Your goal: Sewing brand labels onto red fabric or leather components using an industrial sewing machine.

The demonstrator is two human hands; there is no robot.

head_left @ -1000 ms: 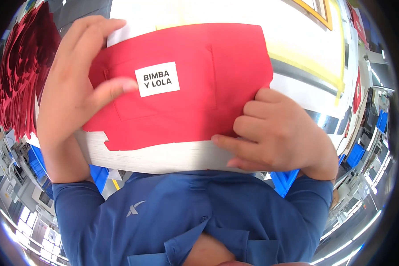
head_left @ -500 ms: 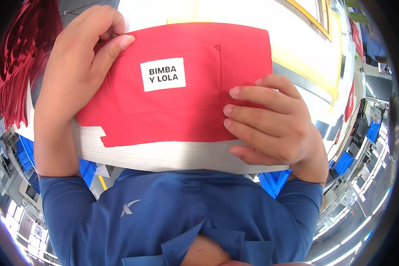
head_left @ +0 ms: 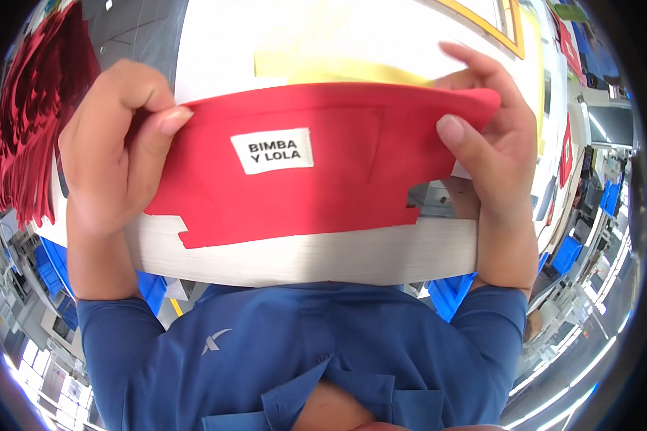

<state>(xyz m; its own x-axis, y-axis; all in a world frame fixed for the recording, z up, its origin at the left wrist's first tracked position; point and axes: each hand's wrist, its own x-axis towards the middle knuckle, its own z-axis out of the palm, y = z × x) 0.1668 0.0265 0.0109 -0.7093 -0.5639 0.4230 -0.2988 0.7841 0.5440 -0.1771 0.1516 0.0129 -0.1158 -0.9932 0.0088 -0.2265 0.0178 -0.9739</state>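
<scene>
A red fabric panel with notched lower corners spans the space between my hands, its far edge raised. On it sits a white rectangular label with dark lettering, within the outline of a stitched patch. My left hand pinches the panel's far left corner between thumb and fingers. At the far right corner my right hand grips the cloth, thumb on the near side and some fingers behind it. The right index finger points up, off the fabric.
A pale worktable lies under the panel. To the left hangs a thick stack of dark red fabric pieces. Yellow strips and an orange-yellow frame lie on the bright far surface. Blue bins sit below the near edge.
My right hand has gone from lying on the panel's right side to gripping its far right corner. The panel's far edge now tilts up, and the cloth sits slightly nearer to me.
</scene>
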